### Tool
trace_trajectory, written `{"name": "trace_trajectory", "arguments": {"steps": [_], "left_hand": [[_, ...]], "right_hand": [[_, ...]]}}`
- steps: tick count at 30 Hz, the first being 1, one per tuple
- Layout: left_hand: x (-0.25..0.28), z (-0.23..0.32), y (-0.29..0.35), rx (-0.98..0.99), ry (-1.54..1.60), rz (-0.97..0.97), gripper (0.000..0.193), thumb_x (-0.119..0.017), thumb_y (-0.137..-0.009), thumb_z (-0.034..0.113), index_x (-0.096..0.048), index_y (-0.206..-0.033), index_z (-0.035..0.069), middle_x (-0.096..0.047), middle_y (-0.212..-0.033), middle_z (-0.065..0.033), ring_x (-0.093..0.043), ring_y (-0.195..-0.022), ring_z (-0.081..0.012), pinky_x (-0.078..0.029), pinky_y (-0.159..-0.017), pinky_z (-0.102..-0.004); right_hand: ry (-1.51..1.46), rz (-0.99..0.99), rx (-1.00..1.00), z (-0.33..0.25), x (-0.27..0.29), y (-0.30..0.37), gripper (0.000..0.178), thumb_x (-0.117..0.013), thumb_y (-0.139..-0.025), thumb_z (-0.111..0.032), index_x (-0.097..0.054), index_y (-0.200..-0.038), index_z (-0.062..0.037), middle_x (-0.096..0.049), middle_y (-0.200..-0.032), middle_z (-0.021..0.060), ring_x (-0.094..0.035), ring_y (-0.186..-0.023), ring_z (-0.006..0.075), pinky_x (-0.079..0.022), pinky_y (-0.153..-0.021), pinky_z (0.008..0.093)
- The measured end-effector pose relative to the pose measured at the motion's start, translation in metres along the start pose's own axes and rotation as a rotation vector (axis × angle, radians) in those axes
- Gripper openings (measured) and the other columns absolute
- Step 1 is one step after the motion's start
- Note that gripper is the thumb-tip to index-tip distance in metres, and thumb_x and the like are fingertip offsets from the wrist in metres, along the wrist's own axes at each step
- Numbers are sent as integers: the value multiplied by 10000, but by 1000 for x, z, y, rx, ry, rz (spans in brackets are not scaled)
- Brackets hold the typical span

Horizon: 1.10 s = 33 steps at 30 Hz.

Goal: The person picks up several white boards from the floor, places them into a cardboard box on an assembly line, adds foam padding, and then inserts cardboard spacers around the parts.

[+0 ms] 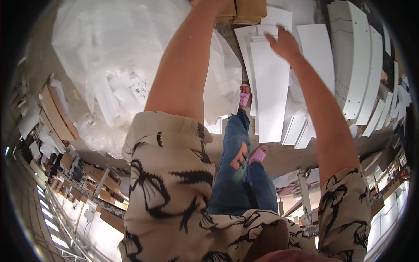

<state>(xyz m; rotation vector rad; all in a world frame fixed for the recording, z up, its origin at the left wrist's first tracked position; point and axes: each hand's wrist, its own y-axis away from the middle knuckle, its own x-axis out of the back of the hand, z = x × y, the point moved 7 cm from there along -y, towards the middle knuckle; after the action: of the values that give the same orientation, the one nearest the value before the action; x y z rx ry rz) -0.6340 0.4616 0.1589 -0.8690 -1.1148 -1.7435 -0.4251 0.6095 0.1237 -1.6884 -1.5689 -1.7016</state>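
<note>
From the head view, my right hand (283, 43) reaches toward one o'clock, fingers loosely spread and flat on the top end of a long white rectangular board (270, 96) lying on the floor, gripping nothing that I can see. My left hand (209, 3) goes to twelve o'clock, onto a stack of flat brown cardboard pieces (248, 11); the frame edge cuts it off, so I cannot tell its grip. A big clear plastic bag of white scraps (113, 65) lies at ten o'clock.

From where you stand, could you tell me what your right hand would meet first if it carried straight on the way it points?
Most likely the long white board: the right hand already hovers at its top end, fingers spread, though depth is unclear.
</note>
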Motion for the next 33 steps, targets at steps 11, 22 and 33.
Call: {"name": "trace_trajectory", "arguments": {"steps": [11, 22, 33], "left_hand": [[-5, -28, -18, 104, 291, -33, 1089, -762, -580, 435, -152, -1451, 201, -221, -1406, -267, -336, -1258, -400, -371, -1005, -418], [-27, -59, 45, 240, -9, -135, 1140, -776, -584, 481, -100, -1458, 202, -284, -1350, -237, -289, -1270, -382, -292, -1034, -420], [-12, -41, 24, 223, -8, -11, 1102, -747, -586, 437, -144, -1449, 113, -340, -1355, -262, -367, -1240, -386, -347, -1024, -401]], "right_hand": [[-99, 177, -134, -78, 29, -187, 983, -608, -736, -587, -188, -1401, 2, -358, -1352, 287, -405, -1195, 463, -357, -995, 459], [-60, 200, -67, -64, 2, -179, 966, -628, -702, -586, -199, -1443, -137, -227, -1454, 227, -304, -1282, 444, -323, -1035, 453], [-69, 109, -241, -31, -23, -6, 1045, -717, -650, -518, -116, -1448, -209, -442, -1220, 285, -487, -1104, 438, -461, -882, 468]]}}
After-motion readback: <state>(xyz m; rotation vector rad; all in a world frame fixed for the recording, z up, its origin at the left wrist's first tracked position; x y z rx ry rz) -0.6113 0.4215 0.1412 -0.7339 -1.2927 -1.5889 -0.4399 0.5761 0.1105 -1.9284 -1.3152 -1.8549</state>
